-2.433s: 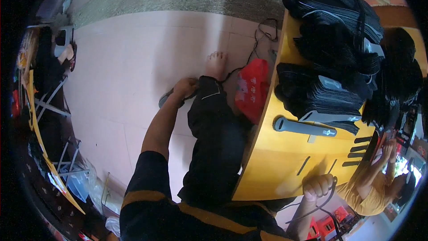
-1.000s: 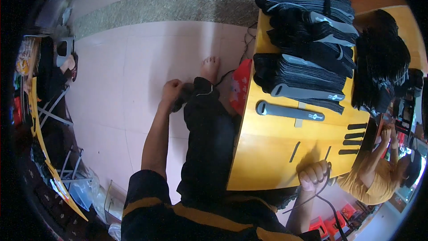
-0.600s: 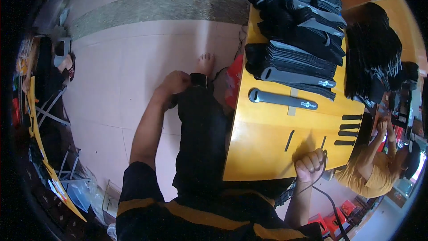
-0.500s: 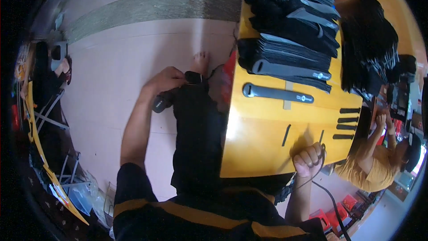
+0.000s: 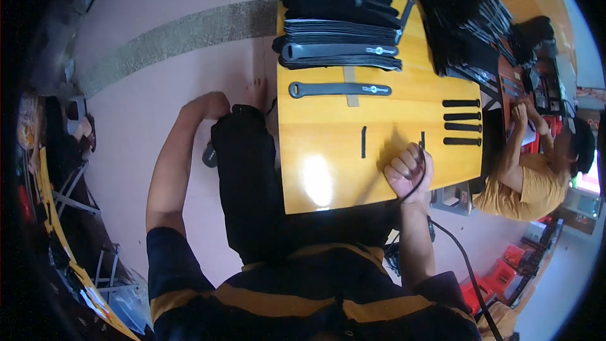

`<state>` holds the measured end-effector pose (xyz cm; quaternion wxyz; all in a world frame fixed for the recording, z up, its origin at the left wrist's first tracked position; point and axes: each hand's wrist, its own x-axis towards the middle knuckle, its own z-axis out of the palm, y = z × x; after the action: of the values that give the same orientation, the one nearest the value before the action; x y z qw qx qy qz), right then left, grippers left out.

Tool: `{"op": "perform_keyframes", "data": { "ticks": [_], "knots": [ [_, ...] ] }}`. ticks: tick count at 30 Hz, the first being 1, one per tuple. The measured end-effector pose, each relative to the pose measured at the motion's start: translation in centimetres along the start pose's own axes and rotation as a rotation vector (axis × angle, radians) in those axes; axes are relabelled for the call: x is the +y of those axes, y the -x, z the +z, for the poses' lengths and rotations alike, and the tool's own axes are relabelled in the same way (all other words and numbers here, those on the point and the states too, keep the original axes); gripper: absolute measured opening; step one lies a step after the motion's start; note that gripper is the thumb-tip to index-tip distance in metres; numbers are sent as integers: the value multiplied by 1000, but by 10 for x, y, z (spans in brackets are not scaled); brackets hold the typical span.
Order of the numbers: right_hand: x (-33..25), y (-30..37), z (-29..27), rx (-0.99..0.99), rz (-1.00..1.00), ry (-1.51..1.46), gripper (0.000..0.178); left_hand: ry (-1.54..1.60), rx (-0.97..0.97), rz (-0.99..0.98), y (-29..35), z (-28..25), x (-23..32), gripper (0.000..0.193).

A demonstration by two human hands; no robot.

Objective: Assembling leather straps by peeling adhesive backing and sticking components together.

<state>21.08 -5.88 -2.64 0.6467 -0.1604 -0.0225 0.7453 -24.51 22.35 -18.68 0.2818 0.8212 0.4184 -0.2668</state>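
Observation:
My right hand [image 5: 409, 170] is closed in a fist just above the front part of the yellow table. A thin black cord [image 5: 464, 256] runs up from the lower right into this fist. A short dark strip [image 5: 423, 140] shows just past the knuckles; I cannot tell whether it is held or lies on the table. My left hand [image 5: 211, 106] hangs at the left of my knee, its fingers mostly hidden behind it. A dark rounded object [image 5: 209, 156] shows below that hand. Left of my right hand lies another short black strip [image 5: 363, 143].
The yellow table [image 5: 328, 180] bears stacked black and grey straps [image 5: 341, 28], a single grey strap [image 5: 341, 89] and several short black straps [image 5: 462, 117] in a column. Another black strap heap [image 5: 467, 25] stands at the far right. A person in yellow [image 5: 524, 183] sits at the right.
My view has shifted, so the table and straps appear further left and higher. My left hand's fingers, seen before at my knee, are now mostly hidden. My right fist still holds the cord.

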Motion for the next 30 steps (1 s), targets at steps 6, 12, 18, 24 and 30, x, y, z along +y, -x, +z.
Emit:
{"op": "perform_keyframes", "data": {
  "ticks": [6,12,18,24,30],
  "knots": [
    [2,0,-4,-70,-27,84,32,598,64,-96,79,-15,13,23],
    [6,0,-9,-71,-130,204,30,809,642,-12,165,-42,78,21],
    [12,22,0,63,-346,649,24,354,1068,390,188,-56,231,16],
    [34,84,41,81,-492,1240,31,41,1052,362,130,-45,305,10],
    [45,134,62,79,-792,1622,25,-93,1205,387,71,-48,304,11]
  ]
}}
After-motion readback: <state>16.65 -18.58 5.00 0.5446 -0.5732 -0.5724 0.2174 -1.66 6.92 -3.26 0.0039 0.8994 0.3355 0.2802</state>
